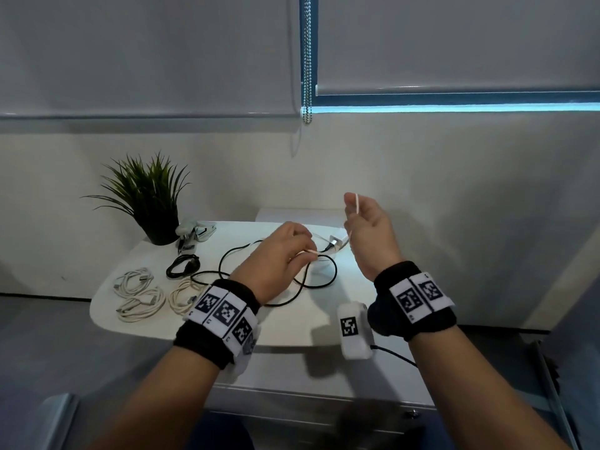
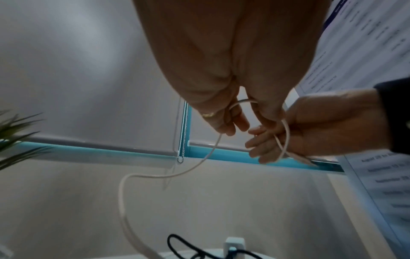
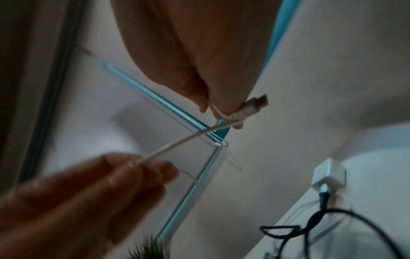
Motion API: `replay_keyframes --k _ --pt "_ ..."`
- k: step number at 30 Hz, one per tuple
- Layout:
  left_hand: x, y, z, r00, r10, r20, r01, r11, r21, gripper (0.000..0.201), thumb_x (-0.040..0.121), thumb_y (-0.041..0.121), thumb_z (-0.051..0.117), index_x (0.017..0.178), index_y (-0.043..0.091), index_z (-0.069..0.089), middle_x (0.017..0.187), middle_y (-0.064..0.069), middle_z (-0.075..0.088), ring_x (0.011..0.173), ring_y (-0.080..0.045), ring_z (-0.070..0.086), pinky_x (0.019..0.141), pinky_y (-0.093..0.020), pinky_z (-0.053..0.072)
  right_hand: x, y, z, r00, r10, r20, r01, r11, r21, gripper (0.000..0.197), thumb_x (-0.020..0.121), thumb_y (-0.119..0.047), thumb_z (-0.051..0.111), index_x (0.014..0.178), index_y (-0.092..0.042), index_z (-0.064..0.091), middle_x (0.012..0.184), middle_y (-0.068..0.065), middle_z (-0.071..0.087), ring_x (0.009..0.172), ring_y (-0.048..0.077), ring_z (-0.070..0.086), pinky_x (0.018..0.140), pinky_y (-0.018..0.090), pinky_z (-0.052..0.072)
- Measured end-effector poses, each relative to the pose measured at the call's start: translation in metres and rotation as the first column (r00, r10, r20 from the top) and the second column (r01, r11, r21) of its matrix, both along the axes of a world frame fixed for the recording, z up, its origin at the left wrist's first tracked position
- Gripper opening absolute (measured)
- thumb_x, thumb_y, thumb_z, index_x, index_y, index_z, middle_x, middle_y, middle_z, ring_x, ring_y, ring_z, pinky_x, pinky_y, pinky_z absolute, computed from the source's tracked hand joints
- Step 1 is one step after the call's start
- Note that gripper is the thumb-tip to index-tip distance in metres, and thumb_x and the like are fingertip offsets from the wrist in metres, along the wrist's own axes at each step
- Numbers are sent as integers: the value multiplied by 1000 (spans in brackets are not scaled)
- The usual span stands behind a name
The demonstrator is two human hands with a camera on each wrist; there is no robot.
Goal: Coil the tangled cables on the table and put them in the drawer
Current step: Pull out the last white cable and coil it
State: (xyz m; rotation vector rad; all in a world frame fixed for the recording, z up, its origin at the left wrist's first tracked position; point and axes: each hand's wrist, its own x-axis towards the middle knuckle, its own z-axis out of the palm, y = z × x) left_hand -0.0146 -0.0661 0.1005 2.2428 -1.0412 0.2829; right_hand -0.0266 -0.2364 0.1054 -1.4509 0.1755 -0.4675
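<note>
Currently we work on one white cable (image 1: 356, 206), held above the middle of the surface (image 1: 350, 271). Our right hand (image 1: 368, 233) is raised, palm toward us, with the cable wound round its fingers; the right wrist view shows the plug end (image 3: 255, 105) pinned against a fingertip, so the first turn cannot slip. Our left hand (image 1: 282, 254) sits lower and to the left, fingers curled, pinching the free run of the same cable (image 2: 286, 133). We judge that it feeds and tensions the run so each turn lands on the right hand's fingers.

The rest of this cable drops toward the surface and trails to the near side in the left wrist view. A white adapter (image 3: 330, 173) lies at the far side of the surface with a black cable (image 1: 328, 277) plugged into it; that cable sprawls in loose loops under our hands and is not yet coiled.

At the near left of the surface lie three coiled white cables (image 1: 139, 297) and one coiled black cable (image 1: 182, 266), apparently grouped for transfer. The drawer is not identifiable in any view. A potted plant (image 1: 149, 196) and a stapler (image 1: 194, 233) stand at the far left.
</note>
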Motion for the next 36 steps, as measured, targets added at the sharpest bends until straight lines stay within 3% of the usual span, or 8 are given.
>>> replay_keyframes --k 3,7,14,20,25,30,34,36 --pt "11 1 9 998 53 25 -53 999 -7 16 91 21 56 93 8 66 117 -3 54 105 -14 53 85 -14 33 -2 5 -6 993 88 -78 -107 948 -299 26 100 -13 38 123 -15 49 119 2 61 102 14 63 93 24 46" --pt "26 8 23 989 131 75 -133 991 24 13 91 18 58 95 8 64 128 -5 49 118 -16 47 91 -14 27 -11 8 -7 957 199 -210 -266 889 -372 28 96 -5 32 114 -15 52 71 2 54 57 13 53 58 18 44" --pt "42 13 27 981 180 76 -183 982 46 16 92 20 55 98 10 67 132 -11 47 124 -25 44 98 -27 31 -23 4 -1 917 274 -290 -383 806 -450 37 97 -38 45 72 -17 62 49 -16 42 50 4 37 58 21 31" --pt "38 5 8 984 167 -71 -163 985 57 24 96 20 47 110 17 66 129 -10 47 112 -17 49 96 -22 32 -25 0 16 951 297 -84 -302 951 -61 41 101 -28 37 63 -16 46 43 -8 29 44 11 25 40 15 24" --pt "21 -7 -5 982 115 -148 -108 992 59 29 95 12 48 121 20 55 124 -2 52 105 -10 49 94 -18 33 -19 -2 20 963 258 74 -267 944 195 36 102 -24 34 73 -12 52 49 -2 50 40 12 32 49 26 23" --pt "18 -5 -26 951 176 -254 -101 954 282 24 95 18 48 118 21 55 124 -7 52 114 -21 49 95 -25 32 -19 -6 26 950 207 233 -285 879 383 35 102 -15 31 86 -4 59 96 11 70 63 17 62 53 22 44" --pt "12 -1 -26 962 149 -228 -95 968 233 19 95 18 48 110 20 58 119 -4 51 116 -19 47 91 -22 33 -15 -8 25 957 95 274 -229 828 512 23 100 -11 39 95 0 59 108 8 62 112 25 60 90 32 54" --pt "8 -3 -19 982 90 -167 -51 973 224 20 95 19 48 110 17 62 119 -4 51 114 -19 49 93 -21 33 -14 -4 22 971 64 232 -169 867 470 22 99 -10 43 90 -7 62 107 6 59 113 20 56 99 35 47"
